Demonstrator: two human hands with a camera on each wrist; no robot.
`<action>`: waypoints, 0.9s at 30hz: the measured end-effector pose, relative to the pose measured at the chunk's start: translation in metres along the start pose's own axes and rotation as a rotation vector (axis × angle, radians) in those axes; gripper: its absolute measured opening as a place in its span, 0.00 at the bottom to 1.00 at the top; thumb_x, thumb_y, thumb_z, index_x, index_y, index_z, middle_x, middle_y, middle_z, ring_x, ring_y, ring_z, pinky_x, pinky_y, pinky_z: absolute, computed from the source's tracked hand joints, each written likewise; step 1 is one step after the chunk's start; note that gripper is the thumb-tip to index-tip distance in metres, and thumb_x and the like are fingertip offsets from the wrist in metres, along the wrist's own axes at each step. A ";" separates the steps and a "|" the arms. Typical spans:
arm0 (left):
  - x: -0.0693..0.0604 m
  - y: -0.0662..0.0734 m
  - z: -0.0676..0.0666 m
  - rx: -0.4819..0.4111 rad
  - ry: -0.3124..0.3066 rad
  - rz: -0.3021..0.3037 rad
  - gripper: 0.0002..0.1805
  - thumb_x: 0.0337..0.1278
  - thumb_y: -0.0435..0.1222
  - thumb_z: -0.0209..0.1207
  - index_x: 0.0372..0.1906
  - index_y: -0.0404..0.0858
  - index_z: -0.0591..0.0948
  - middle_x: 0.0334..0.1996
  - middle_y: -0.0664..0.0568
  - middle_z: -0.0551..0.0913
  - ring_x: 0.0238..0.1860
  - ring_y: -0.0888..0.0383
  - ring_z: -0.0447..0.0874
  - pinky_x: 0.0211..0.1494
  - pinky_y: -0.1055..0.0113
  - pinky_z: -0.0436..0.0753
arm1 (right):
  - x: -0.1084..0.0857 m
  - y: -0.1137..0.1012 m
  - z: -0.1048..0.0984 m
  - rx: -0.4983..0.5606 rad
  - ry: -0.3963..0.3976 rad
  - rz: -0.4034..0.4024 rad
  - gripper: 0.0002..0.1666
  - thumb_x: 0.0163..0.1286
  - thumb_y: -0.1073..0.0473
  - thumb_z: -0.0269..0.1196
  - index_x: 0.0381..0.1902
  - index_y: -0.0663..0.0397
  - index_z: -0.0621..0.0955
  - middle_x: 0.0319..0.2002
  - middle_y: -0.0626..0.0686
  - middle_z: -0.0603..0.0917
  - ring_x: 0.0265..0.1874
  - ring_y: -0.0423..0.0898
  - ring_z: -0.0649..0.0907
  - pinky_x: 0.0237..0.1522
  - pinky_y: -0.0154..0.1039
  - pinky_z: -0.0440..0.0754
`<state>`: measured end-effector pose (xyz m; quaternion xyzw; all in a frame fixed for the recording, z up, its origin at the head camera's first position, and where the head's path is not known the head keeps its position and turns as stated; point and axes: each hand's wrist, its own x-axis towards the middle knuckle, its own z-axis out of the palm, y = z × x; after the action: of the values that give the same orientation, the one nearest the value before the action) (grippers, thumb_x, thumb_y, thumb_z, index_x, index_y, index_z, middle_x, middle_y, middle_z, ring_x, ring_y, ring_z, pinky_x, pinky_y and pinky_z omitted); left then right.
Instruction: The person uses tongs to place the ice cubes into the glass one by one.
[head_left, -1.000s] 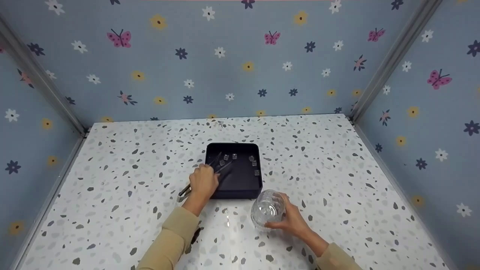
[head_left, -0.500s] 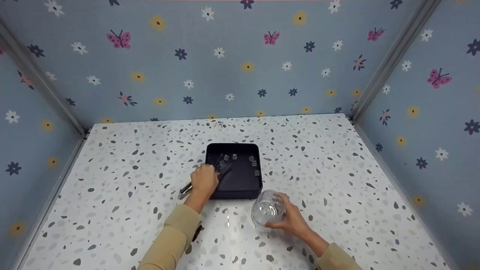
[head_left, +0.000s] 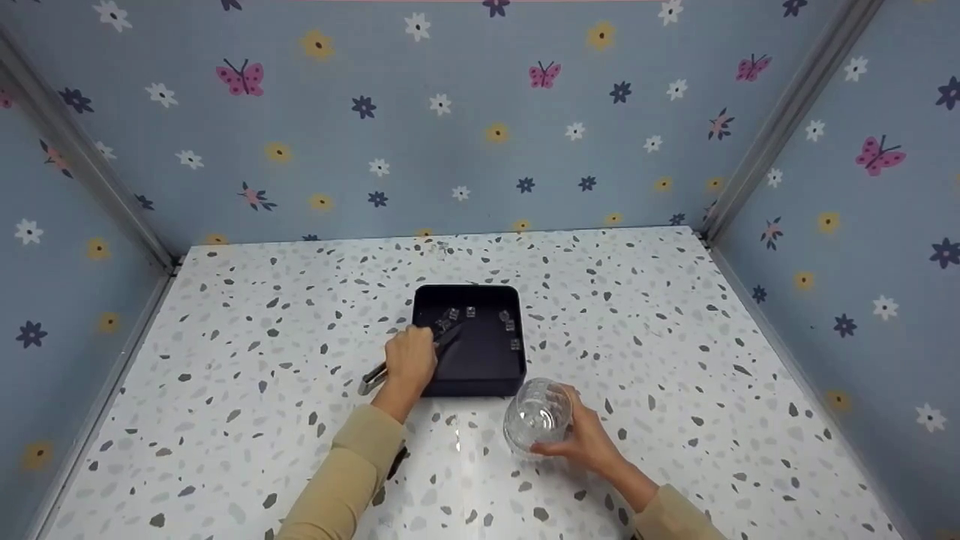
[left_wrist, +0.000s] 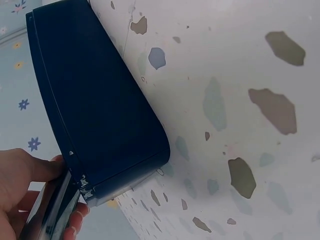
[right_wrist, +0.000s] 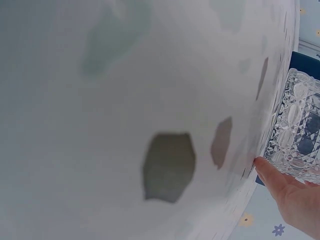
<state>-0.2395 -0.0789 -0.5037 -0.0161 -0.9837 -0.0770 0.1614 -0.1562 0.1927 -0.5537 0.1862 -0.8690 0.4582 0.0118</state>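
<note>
My left hand (head_left: 410, 361) grips a pair of metal tongs (head_left: 373, 378) over the left rim of a dark square tray (head_left: 472, 388). The tips of the tongs reach into the tray beside small clear cubes (head_left: 454, 313). Whether a cube sits between the tips is too small to tell. In the left wrist view, thumb and fingers pinch the tongs (left_wrist: 50, 207) next to the tray's outer wall (left_wrist: 95, 95). My right hand (head_left: 586, 439) holds a clear glass (head_left: 538, 416) by its right side, near the tray's front right corner. Its cut pattern shows in the right wrist view.
More clear cubes (head_left: 510, 326) lie along the tray's right inner side. The speckled white table (head_left: 637, 337) spreads around the tray. Flower-patterned panels (head_left: 480, 112) stand at the back and both sides. A small dark object (head_left: 397, 461) shows beside the left sleeve.
The arms of the tongs have drawn closer together in my left hand, which has barely shifted. My right hand and the glass stay in place.
</note>
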 end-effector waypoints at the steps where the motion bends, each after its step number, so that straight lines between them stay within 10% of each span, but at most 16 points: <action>1: 0.000 0.000 0.000 0.000 -0.002 0.002 0.09 0.43 0.37 0.62 0.24 0.32 0.82 0.22 0.42 0.79 0.23 0.46 0.79 0.23 0.55 0.75 | 0.000 0.000 0.000 -0.002 0.001 0.001 0.54 0.32 0.46 0.75 0.57 0.58 0.63 0.50 0.56 0.75 0.50 0.51 0.75 0.53 0.47 0.67; 20: 0.000 0.002 0.002 -0.037 -0.011 0.059 0.06 0.45 0.29 0.57 0.19 0.34 0.81 0.21 0.42 0.80 0.22 0.45 0.79 0.22 0.56 0.75 | -0.001 -0.001 -0.001 0.006 -0.010 0.023 0.55 0.32 0.46 0.74 0.58 0.56 0.63 0.51 0.55 0.75 0.51 0.50 0.74 0.54 0.46 0.67; 27: -0.001 0.001 0.004 -0.037 -0.009 0.075 0.08 0.46 0.26 0.54 0.19 0.34 0.80 0.20 0.42 0.80 0.21 0.46 0.79 0.21 0.57 0.75 | -0.002 -0.027 -0.007 0.075 -0.023 -0.001 0.52 0.34 0.61 0.75 0.57 0.68 0.61 0.50 0.64 0.74 0.49 0.59 0.74 0.52 0.53 0.66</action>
<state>-0.2398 -0.0769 -0.5073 -0.0561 -0.9816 -0.0892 0.1593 -0.1461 0.1855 -0.5282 0.1922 -0.8512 0.4884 -0.0047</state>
